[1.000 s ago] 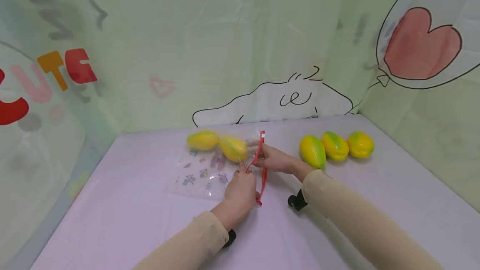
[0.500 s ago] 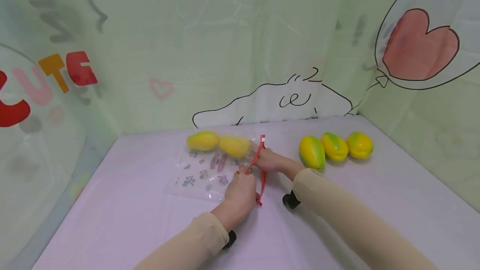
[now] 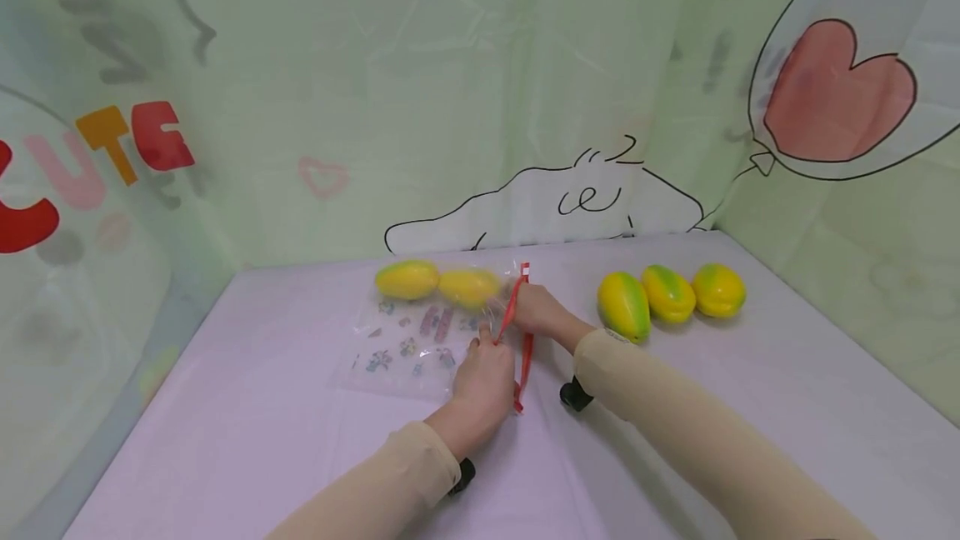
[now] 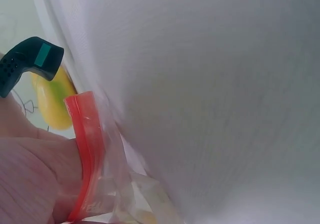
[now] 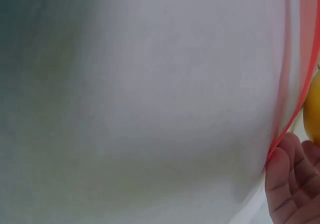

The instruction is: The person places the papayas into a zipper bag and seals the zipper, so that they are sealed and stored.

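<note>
Clear bag with red edge, holding two yellow fruits; two hands at its mouth.
The bag is lying on the tabletop, one fruit sitting deeper inside, the other fruit nearer the mouth. The left hand is gripping the bag by its red edge; the right hand is sitting partly inside, fingers loosely extended, contact with the fruit seeming likely but unclear. Three yellow-green fruits are resting side by side to the right.
</note>
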Demonstrator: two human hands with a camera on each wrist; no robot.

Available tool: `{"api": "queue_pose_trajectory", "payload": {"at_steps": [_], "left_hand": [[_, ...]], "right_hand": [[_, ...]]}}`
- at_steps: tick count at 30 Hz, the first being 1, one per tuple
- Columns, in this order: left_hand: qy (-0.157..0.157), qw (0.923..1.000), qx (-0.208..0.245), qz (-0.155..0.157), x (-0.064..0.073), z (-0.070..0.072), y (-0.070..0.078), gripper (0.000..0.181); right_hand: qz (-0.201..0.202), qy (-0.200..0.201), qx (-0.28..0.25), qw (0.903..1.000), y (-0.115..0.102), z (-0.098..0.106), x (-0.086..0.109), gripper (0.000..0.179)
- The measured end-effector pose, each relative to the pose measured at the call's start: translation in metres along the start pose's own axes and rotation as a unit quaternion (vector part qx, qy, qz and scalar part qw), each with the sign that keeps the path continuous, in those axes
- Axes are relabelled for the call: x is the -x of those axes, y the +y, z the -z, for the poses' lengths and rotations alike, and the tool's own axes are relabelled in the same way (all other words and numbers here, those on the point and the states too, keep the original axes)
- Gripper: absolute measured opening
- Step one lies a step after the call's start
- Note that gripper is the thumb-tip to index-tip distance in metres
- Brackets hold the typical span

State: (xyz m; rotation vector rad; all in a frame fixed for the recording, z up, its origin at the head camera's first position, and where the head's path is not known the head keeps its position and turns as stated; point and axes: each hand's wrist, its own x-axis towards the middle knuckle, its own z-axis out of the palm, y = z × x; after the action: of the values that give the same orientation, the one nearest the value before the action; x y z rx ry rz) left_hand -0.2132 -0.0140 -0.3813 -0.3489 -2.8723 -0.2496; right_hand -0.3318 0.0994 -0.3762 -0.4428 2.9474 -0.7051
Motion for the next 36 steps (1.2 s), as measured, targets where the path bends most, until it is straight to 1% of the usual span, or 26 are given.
{"api": "queue_pose_trajectory", "payload": {"at_steps": [3, 5, 8, 10, 12, 15, 19, 20, 22, 24, 28, 30, 33, 36], "left_hand": [[-0.008, 0.9999, 0.011, 0.005, -0.001, -0.001, 0.0, 0.04], [-0.016, 0.9995, 0.024, 0.012, -0.001, -0.001, 0.001, 0.041], [-0.03, 0.9983, 0.043, 0.024, -0.002, -0.001, 0.0, 0.04], [-0.038, 0.9979, 0.045, 0.028, -0.002, -0.001, 0.0, 0.037], [-0.046, 0.9975, 0.045, 0.031, -0.003, -0.001, -0.001, 0.034], [-0.057, 0.9967, 0.044, 0.039, -0.004, -0.001, -0.002, 0.037], [-0.064, 0.9952, 0.053, 0.051, -0.004, -0.002, -0.004, 0.041], [-0.065, 0.995, 0.055, 0.052, -0.004, -0.002, -0.005, 0.041], [-0.069, 0.9944, 0.061, 0.053, -0.004, -0.003, -0.006, 0.04], [-0.076, 0.9935, 0.065, 0.055, -0.005, -0.003, -0.008, 0.041], [-0.081, 0.9926, 0.072, 0.056, -0.004, -0.002, -0.01, 0.046], [-0.086, 0.9921, 0.073, 0.055, -0.003, -0.001, -0.011, 0.048], [-0.085, 0.9929, 0.068, 0.049, -0.003, 0.002, -0.012, 0.047], [-0.082, 0.994, 0.059, 0.041, -0.002, 0.004, -0.013, 0.044]], "right_hand": [[-0.02, -0.011, -0.023, 0.9995, 0.003, 0.0, 0.0, 0.04], [-0.014, -0.016, -0.038, 0.999, 0.005, 0.001, 0.001, 0.041], [-0.011, -0.037, -0.07, 0.9968, 0.009, 0.003, 0.003, 0.038], [-0.015, -0.056, -0.091, 0.9941, 0.012, 0.006, 0.005, 0.039], [-0.029, -0.076, -0.107, 0.9909, 0.015, 0.009, 0.007, 0.043], [-0.033, -0.092, -0.117, 0.9884, 0.019, 0.017, 0.013, 0.045], [-0.022, -0.096, -0.128, 0.9869, 0.022, 0.031, 0.026, 0.04], [-0.025, -0.096, -0.136, 0.9857, 0.024, 0.036, 0.03, 0.039], [-0.026, -0.094, -0.151, 0.9837, 0.029, 0.046, 0.039, 0.04], [-0.016, -0.09, -0.162, 0.9825, 0.037, 0.057, 0.047, 0.04], [0.018, -0.07, -0.181, 0.9808, 0.058, 0.081, 0.064, 0.042], [0.025, -0.054, -0.18, 0.9818, 0.069, 0.095, 0.072, 0.044], [0.02, -0.029, -0.18, 0.9831, 0.086, 0.117, 0.083, 0.045], [-0.002, 0.003, -0.157, 0.9876, 0.108, 0.136, 0.091, 0.047]]}}
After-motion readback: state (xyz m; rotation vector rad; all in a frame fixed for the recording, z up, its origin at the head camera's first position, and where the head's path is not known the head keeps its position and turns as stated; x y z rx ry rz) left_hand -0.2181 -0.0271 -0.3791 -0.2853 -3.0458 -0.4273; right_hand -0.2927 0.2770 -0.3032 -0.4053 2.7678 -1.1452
